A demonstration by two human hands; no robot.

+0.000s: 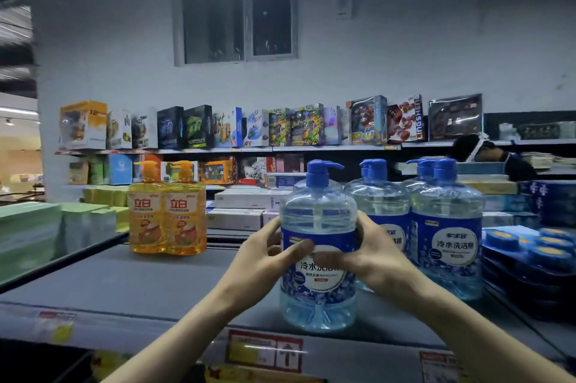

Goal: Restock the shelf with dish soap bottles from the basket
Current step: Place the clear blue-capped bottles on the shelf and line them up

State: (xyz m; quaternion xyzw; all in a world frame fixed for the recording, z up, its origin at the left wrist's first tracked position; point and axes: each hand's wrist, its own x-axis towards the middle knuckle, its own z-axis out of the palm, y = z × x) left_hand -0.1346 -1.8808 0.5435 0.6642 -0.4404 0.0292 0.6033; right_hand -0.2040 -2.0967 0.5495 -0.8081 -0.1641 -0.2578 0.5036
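Clear blue plastic pump-top dish soap bottle [318,217] is upright at the front edge of the grey metal shelf [140,286]. Left hand [268,261] grips it at 9 o'clock, right hand [371,255] at 3 o'clock, thumbs across the label.

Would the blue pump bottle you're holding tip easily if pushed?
Probably not: the blue pump bottle looks wide-based and nearly full, so likely heavy. Smooth plastic may slip; left hand and right hand both grip it.

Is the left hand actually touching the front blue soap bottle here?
Touching. The head view shows the left hand wrapped round the label of the front blue soap bottle, thumb lying across it; the right hand grips the opposite side.
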